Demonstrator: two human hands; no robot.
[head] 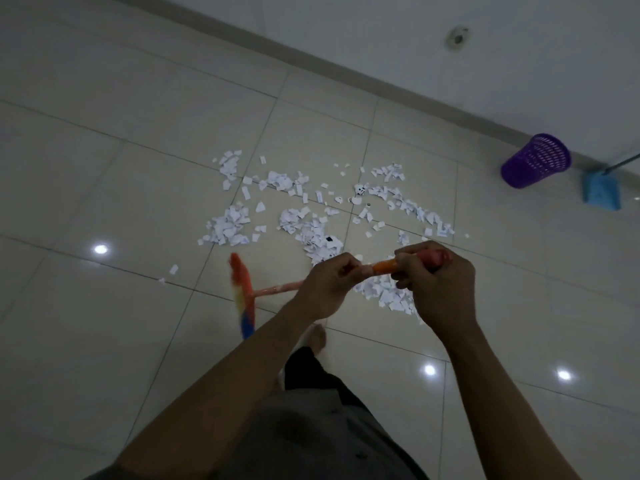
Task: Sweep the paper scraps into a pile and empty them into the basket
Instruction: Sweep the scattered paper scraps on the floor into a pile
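Two hands work a broom over a littered floor: the left hand is curled round the orange handle partway down, and the right hand is wrapped over its top end, a hold that gives leverage for a sideways stroke. The blurred, multicoloured broom head sits at the near-left fringe of the paper scraps, apparently to drive strays inward. The scraps lie in several loose clumps mid-floor, not yet one pile. A purple mesh basket stands well apart at the floor's far right edge, against the wall, with a blue dustpan just beside it, likely waiting for the emptying step.
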